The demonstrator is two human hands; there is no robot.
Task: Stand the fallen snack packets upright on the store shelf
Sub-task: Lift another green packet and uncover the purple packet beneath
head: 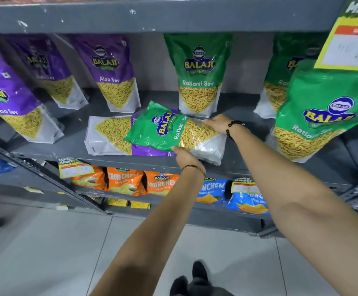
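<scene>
On the middle shelf (244,107) our left hand (184,157) and right hand (217,123) pinch the fallen green packet (173,131) by its edges; next we tip it upright off the purple packet (110,135)

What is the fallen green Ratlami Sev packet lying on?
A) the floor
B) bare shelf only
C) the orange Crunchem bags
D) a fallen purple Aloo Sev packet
D: the green Ratlami Sev packet, held by the left hand and right hand, overlaps a flat purple Aloo Sev packet on the shelf.
</scene>
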